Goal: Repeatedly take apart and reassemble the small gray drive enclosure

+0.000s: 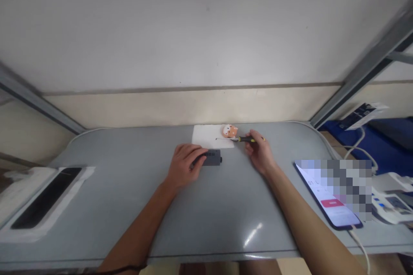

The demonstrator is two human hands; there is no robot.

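Observation:
A small dark grey box [212, 157] with slots along its top lies on the grey table. My left hand [186, 164] grips its left end between thumb and fingers. In my right hand [258, 150] is a screwdriver [248, 139] with a black and yellow handle, its thin shaft pointing left above a white sheet [206, 134]. The tip is apart from the box, just beyond it. An orange and white animal-face piece [230, 130] sits at the sheet's right edge, right behind the shaft.
A lit phone [329, 202] with a cable lies at the right, near a white power strip [392, 202]. At the left, a black phone-like slab [48, 197] rests on white material. Metal posts flank the grey table [129, 206], with a wall behind.

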